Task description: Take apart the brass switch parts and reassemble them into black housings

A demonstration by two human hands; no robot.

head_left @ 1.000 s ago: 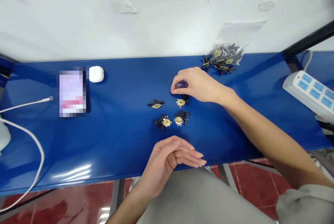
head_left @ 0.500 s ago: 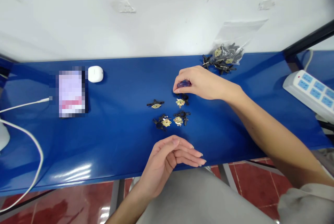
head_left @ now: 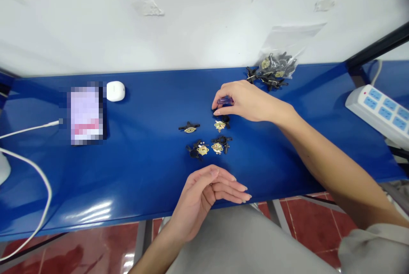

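Note:
My right hand (head_left: 244, 100) is closed, with a small translucent purple object (head_left: 225, 100) between fingers and palm; its kind is unclear. Its fingertips are at a black plastic part, partly hidden, beside a gold-coloured plate (head_left: 220, 125). Nearer me lie another gold plate (head_left: 217, 148) with a black bracket (head_left: 223, 139), and a third gold plate (head_left: 202, 150) with black pieces (head_left: 194, 153) and tiny bits. Left of these stands a black part with a gold plate fitted (head_left: 189, 129). My left hand (head_left: 209, 193) hovers near the table edge, cupped, its fingers stretched out.
At the back right, a clear plastic bag (head_left: 281, 61) of black and gold parts sits behind loose black assemblies (head_left: 271, 82). A power strip (head_left: 380, 108) is far right. On the left are a blurred-out phone (head_left: 85, 114), a white earbud case (head_left: 115, 91) and a white cable (head_left: 47, 184).
Both hands hold nearly the same pose. The whole view has shifted very slightly; the parts on the table lie as before.

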